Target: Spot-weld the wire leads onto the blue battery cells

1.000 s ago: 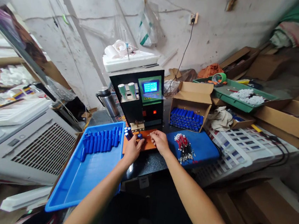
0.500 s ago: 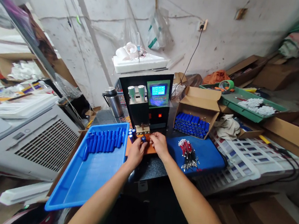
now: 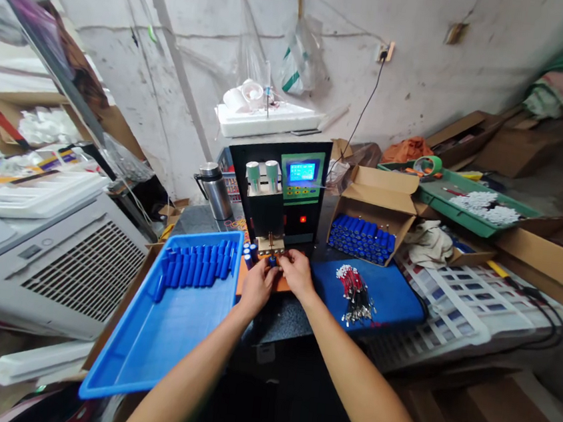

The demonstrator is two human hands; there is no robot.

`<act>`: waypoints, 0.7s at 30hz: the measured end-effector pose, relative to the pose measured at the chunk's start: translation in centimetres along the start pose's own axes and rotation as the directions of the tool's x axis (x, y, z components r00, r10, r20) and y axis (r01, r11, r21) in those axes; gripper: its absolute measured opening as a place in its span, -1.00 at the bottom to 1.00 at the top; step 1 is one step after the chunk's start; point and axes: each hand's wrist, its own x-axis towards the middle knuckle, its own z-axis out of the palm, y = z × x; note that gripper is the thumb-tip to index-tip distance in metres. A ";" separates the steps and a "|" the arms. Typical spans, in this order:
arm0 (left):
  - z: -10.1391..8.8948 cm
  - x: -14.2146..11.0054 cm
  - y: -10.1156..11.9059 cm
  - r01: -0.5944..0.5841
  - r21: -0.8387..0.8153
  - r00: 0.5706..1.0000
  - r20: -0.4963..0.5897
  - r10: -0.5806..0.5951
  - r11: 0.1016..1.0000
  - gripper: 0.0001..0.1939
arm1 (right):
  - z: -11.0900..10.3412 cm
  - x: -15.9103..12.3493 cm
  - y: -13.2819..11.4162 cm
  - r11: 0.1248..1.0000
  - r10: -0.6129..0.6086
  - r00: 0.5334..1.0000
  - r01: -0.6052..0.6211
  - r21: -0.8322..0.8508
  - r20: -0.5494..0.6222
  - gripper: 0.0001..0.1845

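Note:
My left hand point(image 3: 256, 287) is closed around a blue cylindrical battery cell point(image 3: 272, 262), held upright beneath the electrode pins point(image 3: 271, 242) of a black spot welder point(image 3: 267, 216). From the other side my right hand point(image 3: 298, 273) pinches at the cell's top, its fingertips close to the pins. What sits between those fingertips is too small to make out. Several more blue cells point(image 3: 249, 254) stand on the orange board point(image 3: 281, 284), just left of my left hand. The welder's screen point(image 3: 302, 171) is lit.
A blue tray point(image 3: 160, 353) with rows of blue cells lies to the left. On the right are a bundle of red and black wires point(image 3: 355, 292) on a blue pad point(image 3: 396, 293) and a cardboard box point(image 3: 385, 180) of blue cells. A steel flask point(image 3: 217, 194) stands behind the tray.
My right hand has come in from the right to the cell under the pins. My left hand has shifted the cell slightly toward the welder. The camera view has turned a little left.

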 end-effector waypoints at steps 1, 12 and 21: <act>0.0 0.0 0.0 0.005 0.009 1.000 0.001 -0.005 1.000 -0.71 | 0.0 -0.1 -0.1 1.000 -0.007 1.000 0.007 -0.022 -0.004 -0.79; -0.2 -0.1 0.5 0.019 -0.010 1.000 0.015 -0.019 1.000 -0.71 | 0.0 -0.2 -1.1 0.993 -0.032 0.999 0.032 -0.110 0.005 -0.85; -0.3 -0.1 0.8 0.011 0.012 0.999 0.034 -0.011 1.000 -0.71 | 0.0 0.0 -0.6 0.993 -0.026 0.999 0.028 -0.118 0.021 -0.84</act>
